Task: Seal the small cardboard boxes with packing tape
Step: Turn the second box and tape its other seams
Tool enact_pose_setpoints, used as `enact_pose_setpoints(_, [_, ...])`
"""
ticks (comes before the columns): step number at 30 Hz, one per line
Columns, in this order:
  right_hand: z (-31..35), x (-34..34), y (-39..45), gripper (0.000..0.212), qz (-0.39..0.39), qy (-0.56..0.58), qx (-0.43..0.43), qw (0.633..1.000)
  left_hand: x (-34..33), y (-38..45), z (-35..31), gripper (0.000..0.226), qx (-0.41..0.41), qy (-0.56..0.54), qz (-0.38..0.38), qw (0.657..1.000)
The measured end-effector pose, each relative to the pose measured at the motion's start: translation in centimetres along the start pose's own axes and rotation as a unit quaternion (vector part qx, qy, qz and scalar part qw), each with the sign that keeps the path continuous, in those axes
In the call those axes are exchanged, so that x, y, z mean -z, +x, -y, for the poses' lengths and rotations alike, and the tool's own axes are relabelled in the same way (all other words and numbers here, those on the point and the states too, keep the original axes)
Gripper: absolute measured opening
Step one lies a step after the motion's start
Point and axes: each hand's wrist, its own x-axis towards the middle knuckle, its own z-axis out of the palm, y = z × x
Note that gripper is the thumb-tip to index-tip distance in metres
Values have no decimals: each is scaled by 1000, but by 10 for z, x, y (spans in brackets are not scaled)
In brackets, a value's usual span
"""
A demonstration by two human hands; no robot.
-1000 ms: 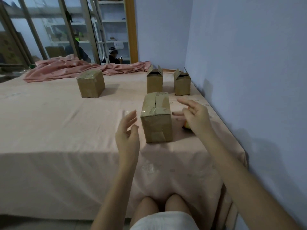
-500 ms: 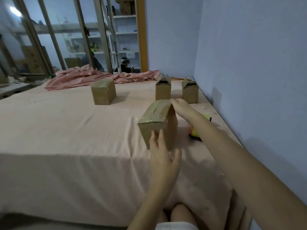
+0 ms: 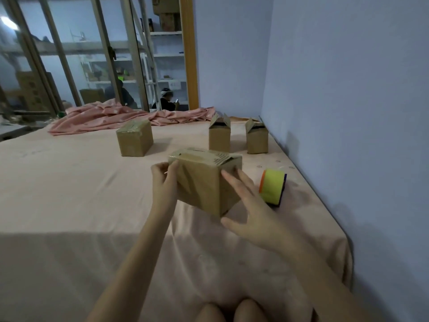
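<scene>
Hands (image 3: 166, 182) gripping taped box (image 3: 204, 182), tape dispenser (image 3: 272, 187) beside

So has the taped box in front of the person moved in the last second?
Yes. The taped box was standing flat on the pink tablecloth; now it is turned corner-on and looks tipped between the left hand and right hand, beside the tape dispenser.

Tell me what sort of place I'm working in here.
Probably a small packing or storage room: cardboard boxes and a tape dispenser sit on a cloth-covered table, and shelving with more cartons shows through the glass partition behind.
</scene>
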Motion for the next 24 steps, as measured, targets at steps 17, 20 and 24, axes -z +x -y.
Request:
enact_pose_setpoints(17, [-21,-59,-41,73,-112,-280,-83,950,-89,17,27,50,167,-156,266,936])
enact_pose_setpoints(20, [-22,-58,-40,64,-113,-277,-81,951,-94,20,33,50,138,-148,302,932])
enact_pose_setpoints(24, [-18,-49,-34,42,-304,-193,-17,933,-85,25,30,67,162,-70,303,937])
